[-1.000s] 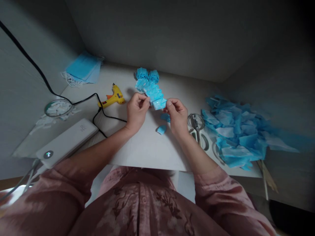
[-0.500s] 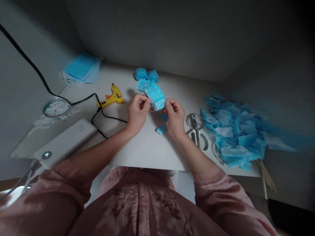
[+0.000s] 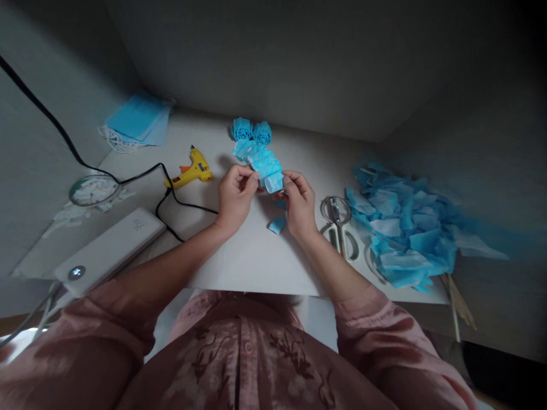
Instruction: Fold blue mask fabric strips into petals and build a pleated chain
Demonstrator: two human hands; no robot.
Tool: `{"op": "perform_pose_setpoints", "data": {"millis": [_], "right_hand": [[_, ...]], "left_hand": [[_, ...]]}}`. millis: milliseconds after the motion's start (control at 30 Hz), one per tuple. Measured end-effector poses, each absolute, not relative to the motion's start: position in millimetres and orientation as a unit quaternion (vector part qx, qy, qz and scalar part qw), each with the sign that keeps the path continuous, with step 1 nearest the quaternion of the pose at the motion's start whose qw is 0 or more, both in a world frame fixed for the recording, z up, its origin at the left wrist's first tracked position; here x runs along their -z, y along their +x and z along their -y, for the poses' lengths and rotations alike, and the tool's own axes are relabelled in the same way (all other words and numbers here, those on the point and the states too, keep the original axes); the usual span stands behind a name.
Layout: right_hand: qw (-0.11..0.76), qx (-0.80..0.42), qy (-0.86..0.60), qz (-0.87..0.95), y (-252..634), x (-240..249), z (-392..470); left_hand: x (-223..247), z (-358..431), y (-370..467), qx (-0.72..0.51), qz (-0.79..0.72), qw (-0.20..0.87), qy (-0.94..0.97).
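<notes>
Between my hands is a pleated strip of light blue fabric (image 3: 265,163), its far end lying toward two blue fabric roses (image 3: 252,131) at the back. My left hand (image 3: 237,191) pinches the strip's near left edge between thumb and fingers. On the opposite edge, my right hand (image 3: 299,196) is closed in a similar pinch at the near end. Its fingertips are partly hidden behind the thumb. A small loose blue piece (image 3: 277,225) lies on the table just below the right fingers.
A yellow glue gun (image 3: 197,168) with a black cord lies left, near a dish of white bits (image 3: 94,191), a white power bank (image 3: 111,247) and blue face masks (image 3: 139,118). Scissors (image 3: 339,228) and a heap of blue fabric pieces (image 3: 405,222) lie right.
The whole view has shifted slightly, so things sit a little further left. Both hands keep their pinch on the strip, with hardly any movement.
</notes>
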State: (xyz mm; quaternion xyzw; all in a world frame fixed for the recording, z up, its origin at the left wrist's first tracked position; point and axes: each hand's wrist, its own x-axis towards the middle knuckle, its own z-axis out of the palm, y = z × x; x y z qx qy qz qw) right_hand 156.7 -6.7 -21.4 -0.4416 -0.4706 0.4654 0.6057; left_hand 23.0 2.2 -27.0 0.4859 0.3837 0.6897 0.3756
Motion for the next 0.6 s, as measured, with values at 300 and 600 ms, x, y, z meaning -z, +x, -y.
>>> {"op": "perform_pose_setpoints", "data": {"millis": [300,600], "right_hand": [[0.617,-0.425,-0.433,0.501,159,22,9],[0.616,-0.360,-0.413,0.566,162,14,15]], "left_hand": [[30,-4,22,-0.695,-0.374,0.386,0.478],[27,-2,21,-0.682,-0.388,0.393,0.480]]}}
